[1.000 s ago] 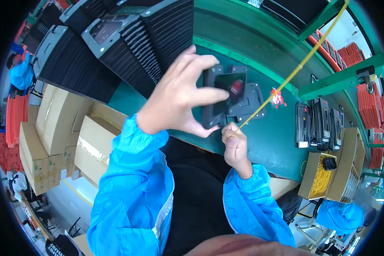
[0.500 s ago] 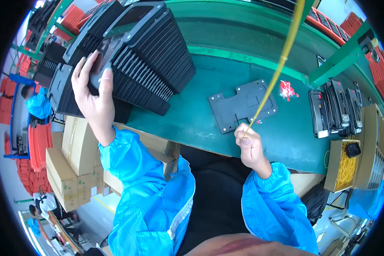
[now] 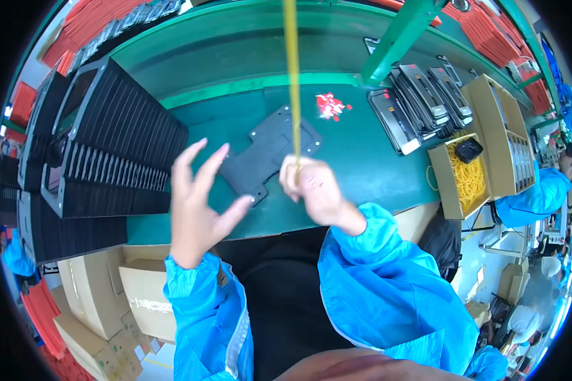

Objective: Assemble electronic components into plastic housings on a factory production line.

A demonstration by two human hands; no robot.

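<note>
My left hand (image 3: 200, 200) is raised over the near left of the bench, fingers spread, with nothing in it. Beside it, a flat black notched plate (image 3: 260, 155) with small round fittings along its edges lies on the green bench. My right hand (image 3: 316, 190) is closed at the plate's right edge. A taut yellow cord (image 3: 292, 70) runs down from above into its curled fingers and crosses in front of the plate. Whatever else those fingers hold is hidden, and the hand is slightly blurred.
Tall stacks of black frames (image 3: 117, 146) stand on the left. Behind the plate lies a small heap of red pieces (image 3: 330, 106). Black flat parts (image 3: 419, 95) are piled at the right, near a cardboard box (image 3: 448, 190) of yellow bands. A green post (image 3: 397, 47) rises at the back.
The view has turned left to right, so the bench shifted leftward. My left hand has left the black stacks and come toward the plate. The right hand keeps the cord.
</note>
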